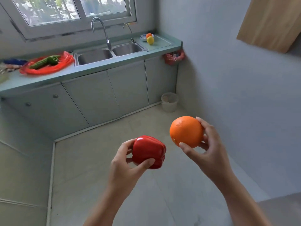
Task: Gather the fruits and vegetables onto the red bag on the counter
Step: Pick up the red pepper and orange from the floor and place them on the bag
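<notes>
My left hand (125,167) grips a red bell pepper (148,150) in front of me, over the floor. My right hand (206,147) holds an orange (185,131) just to the right of it. The red bag (65,60) lies spread on the counter (32,79) at the far left, with a green pepper (53,60) and a long green vegetable (39,64) on it. At the counter's far right end a lemon (150,40) and a small orange fruit (148,35) sit by a small dish (143,37).
A double steel sink (110,53) with a tall tap (101,30) lies between the bag and the lemon. A red bag (174,57) hangs at the counter's right corner. A white bucket (169,101) stands on the floor below. Grey cabinet doors (97,97) line the counter front.
</notes>
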The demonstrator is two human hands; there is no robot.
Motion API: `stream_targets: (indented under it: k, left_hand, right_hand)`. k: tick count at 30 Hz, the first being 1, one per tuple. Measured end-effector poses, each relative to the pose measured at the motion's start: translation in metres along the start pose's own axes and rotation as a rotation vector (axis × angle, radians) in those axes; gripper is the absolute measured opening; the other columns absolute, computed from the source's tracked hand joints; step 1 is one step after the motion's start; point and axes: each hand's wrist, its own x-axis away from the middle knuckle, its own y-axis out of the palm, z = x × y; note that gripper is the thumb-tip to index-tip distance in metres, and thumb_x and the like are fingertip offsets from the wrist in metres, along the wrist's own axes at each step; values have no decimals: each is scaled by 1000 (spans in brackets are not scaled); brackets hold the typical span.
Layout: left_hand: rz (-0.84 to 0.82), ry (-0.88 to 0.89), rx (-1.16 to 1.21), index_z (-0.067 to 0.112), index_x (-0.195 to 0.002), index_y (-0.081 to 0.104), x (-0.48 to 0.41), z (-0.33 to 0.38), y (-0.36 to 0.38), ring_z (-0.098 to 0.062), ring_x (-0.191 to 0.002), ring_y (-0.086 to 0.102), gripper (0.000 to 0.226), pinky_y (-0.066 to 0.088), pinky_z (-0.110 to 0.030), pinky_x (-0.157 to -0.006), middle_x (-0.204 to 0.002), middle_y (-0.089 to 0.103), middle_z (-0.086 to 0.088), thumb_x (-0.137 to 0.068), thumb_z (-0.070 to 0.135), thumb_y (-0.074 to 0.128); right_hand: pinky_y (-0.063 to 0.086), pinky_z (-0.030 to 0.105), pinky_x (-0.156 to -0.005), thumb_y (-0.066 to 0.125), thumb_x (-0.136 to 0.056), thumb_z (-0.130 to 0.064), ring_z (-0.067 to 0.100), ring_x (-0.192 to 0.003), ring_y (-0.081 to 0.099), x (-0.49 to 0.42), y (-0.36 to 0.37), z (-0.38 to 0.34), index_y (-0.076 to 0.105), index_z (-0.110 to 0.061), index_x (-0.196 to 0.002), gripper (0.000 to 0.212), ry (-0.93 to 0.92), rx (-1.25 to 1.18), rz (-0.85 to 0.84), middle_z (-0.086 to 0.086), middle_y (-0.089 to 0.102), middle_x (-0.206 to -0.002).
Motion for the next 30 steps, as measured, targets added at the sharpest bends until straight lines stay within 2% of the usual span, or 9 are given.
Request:
stream_targets:
  k: [5,8,12,16,18,21,25,30]
  left_hand:
    - [22,-52,21,35,-96,56,-58,-21,7,-4,-85,61,55,50,-17,-72,-92,65,11,-46,51,73]
    - [16,-62,43,32,-97,57,-102,-35,10,-3,-84,61,56,49,-15,-71,-92,65,11,-46,51,73]
    - [8,-67,67,31,-97,56,-174,-59,9,-3,-84,62,57,48,-13,-71,-92,65,7,-47,51,74]
    - [17,-65,100,34,-98,55,-259,-78,-5,-3,-85,61,54,47,-12,-71,-96,64,6,-50,41,79]
    - [33,-61,109,35,-99,55,-300,-84,-18,-4,-87,61,56,47,-13,-73,-97,63,7,-49,47,76]
    - [55,-56,97,35,-101,55,-352,-94,-40,-8,-90,62,57,49,-19,-77,-98,64,8,-50,49,74]
    - [85,-67,80,36,-101,55,-404,-113,-59,-9,-92,61,56,50,-22,-78,-99,64,9,-50,50,73]
    - [109,-115,77,34,-99,57,-451,-133,-62,-4,-88,61,56,50,-21,-77,-94,65,15,-49,51,74]
  right_hand:
    - [46,8,-74,72,-58,-46,5,-103,54,-55,15,26,35,-49,-118,71,37,-6,-25,-16,45,-120]
    - [46,7,-75,69,-55,-52,5,-102,55,-90,29,41,36,-48,-120,72,75,0,-24,-8,47,-121]
    - [45,7,-73,67,-53,-54,0,-98,56,-150,60,57,36,-53,-116,70,92,11,-20,-8,48,-120]
    - [44,6,-75,67,-55,-54,4,-103,55,-228,106,61,36,-47,-122,74,74,48,-27,-6,48,-121]
    - [43,5,-75,71,-58,-47,5,-104,54,-273,133,55,37,-42,-125,76,54,50,-48,-7,48,-120]
    - [42,4,-75,74,-60,-38,2,-102,53,-333,177,44,38,-36,-127,76,-10,50,-72,-20,44,-118]
    - [45,10,-79,68,-58,-49,4,-103,52,-385,225,46,38,-34,-129,78,-48,30,-121,-25,41,-118]
    - [42,5,-74,66,-54,-52,4,-99,54,-431,252,63,39,-42,-124,76,8,6,-150,-21,44,-119]
